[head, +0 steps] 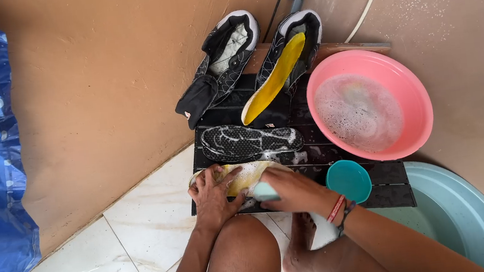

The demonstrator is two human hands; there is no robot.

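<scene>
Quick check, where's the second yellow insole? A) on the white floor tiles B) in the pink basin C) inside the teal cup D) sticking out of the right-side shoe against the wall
D: the yellow insole pokes out of the shoe propped against the wall, beside the pink basin of soapy water.
</scene>
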